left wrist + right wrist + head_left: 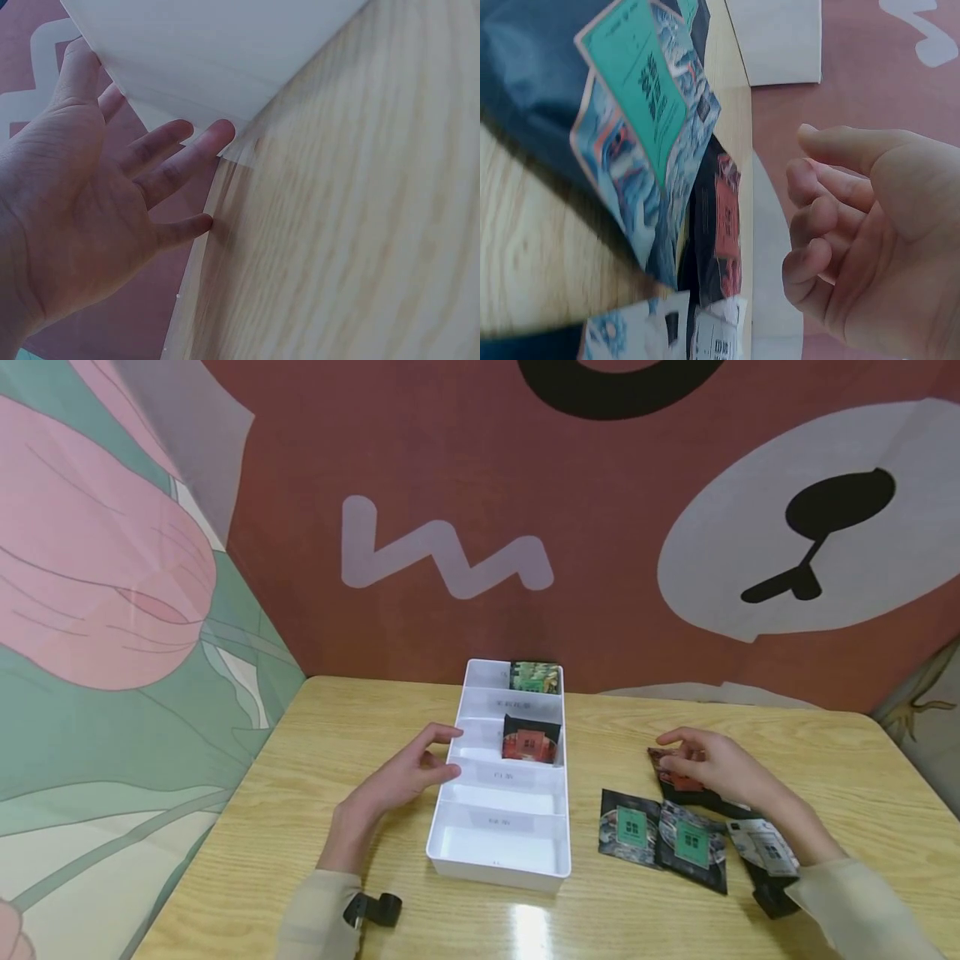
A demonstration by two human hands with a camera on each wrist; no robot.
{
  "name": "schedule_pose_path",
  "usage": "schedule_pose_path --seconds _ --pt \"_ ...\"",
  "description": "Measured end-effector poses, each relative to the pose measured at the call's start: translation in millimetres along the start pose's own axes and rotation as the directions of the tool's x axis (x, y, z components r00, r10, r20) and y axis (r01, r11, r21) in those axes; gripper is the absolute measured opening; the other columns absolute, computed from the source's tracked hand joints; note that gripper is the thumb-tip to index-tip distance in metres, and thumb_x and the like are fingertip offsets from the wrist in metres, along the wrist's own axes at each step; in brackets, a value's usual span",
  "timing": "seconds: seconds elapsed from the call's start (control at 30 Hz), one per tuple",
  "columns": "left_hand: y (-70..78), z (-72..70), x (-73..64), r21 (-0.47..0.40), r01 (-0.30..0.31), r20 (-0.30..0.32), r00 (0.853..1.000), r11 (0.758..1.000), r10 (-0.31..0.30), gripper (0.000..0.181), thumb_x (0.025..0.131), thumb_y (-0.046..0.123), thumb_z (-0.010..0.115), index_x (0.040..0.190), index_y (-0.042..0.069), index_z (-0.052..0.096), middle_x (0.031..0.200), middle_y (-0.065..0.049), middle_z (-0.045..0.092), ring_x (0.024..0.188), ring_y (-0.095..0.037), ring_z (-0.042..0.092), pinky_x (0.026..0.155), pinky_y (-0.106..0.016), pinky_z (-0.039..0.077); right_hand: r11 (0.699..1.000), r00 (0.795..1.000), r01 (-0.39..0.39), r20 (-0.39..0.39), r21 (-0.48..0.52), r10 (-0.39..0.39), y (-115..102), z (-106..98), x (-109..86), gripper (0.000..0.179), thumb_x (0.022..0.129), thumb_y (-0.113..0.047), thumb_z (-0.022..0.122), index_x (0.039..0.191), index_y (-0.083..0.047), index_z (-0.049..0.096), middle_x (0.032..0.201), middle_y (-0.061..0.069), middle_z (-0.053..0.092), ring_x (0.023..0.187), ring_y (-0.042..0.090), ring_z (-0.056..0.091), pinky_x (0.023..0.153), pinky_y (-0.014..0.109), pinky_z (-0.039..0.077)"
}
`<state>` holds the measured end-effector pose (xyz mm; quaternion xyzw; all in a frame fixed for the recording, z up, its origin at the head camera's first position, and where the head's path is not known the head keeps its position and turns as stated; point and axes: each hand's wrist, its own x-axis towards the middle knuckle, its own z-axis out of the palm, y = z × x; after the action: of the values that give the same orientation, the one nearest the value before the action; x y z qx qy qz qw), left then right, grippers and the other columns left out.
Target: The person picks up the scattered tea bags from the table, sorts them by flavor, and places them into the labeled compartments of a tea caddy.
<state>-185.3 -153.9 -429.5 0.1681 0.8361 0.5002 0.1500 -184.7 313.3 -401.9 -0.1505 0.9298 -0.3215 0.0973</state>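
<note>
My left hand is beside the white divided tray, fingers spread and fingertips at its left side. The left wrist view shows the palm with fingers apart near the tray wall. A red-label packet leans in a middle compartment, and a green-patterned packet sits in the far one. Above a red-label packet on the table hovers my right hand. In the right wrist view its loosely bent fingers hold nothing, apart from the red-label packet.
Two green-label packets lie side by side right of the tray. A white-label packet lies partly under the right forearm. The wooden table meets a wall with a cartoon print at the back.
</note>
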Motion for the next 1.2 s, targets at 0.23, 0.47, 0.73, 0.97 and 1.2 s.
schedule_pose_path --seconds 0.23,0.47,0.73,0.97,1.2 --pt "2.1 0.0 0.4 -0.004 0.011 0.0 1.0 1.0 -0.011 0.053 0.094 0.035 0.069 0.142 0.028 0.045 0.144 0.002 0.046 0.101 -0.022 0.057 0.087 -0.035 0.047 0.999 0.999 -0.025 0.036 -0.03 0.026 8 -5 -3.3 0.052 0.1 -0.03 0.06 0.138 0.003 0.049 0.078 0.004 0.063 0.065 0.016 0.057 0.059 0.029 0.043" --pt "3.0 0.2 -0.1 -0.009 0.021 -0.011 1.0 1.0 -0.021 0.054 0.094 0.035 0.069 0.141 0.028 0.046 0.142 0.005 0.046 0.102 -0.022 0.058 0.087 -0.036 0.047 0.998 0.998 -0.04 0.047 -0.053 0.043 18 -10 -6.5 0.056 0.1 -0.028 0.06 0.142 0.005 0.044 0.077 0.004 0.059 0.06 0.011 0.048 0.052 0.029 0.037" --pt "3.9 0.2 -0.3 0.004 0.028 -0.011 1.0 1.0 -0.028 0.053 0.094 0.035 0.069 0.141 0.029 0.046 0.143 0.004 0.046 0.101 -0.021 0.057 0.085 -0.034 0.047 0.997 0.995 -0.066 0.068 -0.035 0.068 31 -13 -11.7 0.059 0.099 -0.026 0.062 0.145 0.004 0.04 0.075 0.005 0.057 0.051 0.008 0.037 0.047 0.028 0.036" --pt "4.1 0.8 -0.2 0.003 0.031 -0.01 0.999 1.0 -0.031 0.054 0.094 0.036 0.069 0.141 0.029 0.045 0.143 0.002 0.046 0.1 -0.022 0.057 0.083 -0.035 0.047 0.993 0.988 -0.116 0.098 -0.023 0.117 42 -18 -14.9 0.064 0.099 -0.03 0.061 0.147 0.003 0.036 0.071 0.005 0.055 0.05 0.008 0.035 0.046 0.029 0.036" --pt "5.1 0.9 -0.5 0.009 0.04 -0.015 0.999 0.999 -0.04 0.055 0.094 0.038 0.069 0.143 0.028 0.045 0.144 0.001 0.046 0.101 -0.021 0.057 0.084 -0.034 0.048 0.988 0.983 -0.155 0.095 -0.019 0.156 48 -19 -13.6 0.063 0.1 -0.031 0.06 0.146 0.004 0.037 0.072 0.004 0.059 0.048 0.007 0.036 0.046 0.029 0.038"
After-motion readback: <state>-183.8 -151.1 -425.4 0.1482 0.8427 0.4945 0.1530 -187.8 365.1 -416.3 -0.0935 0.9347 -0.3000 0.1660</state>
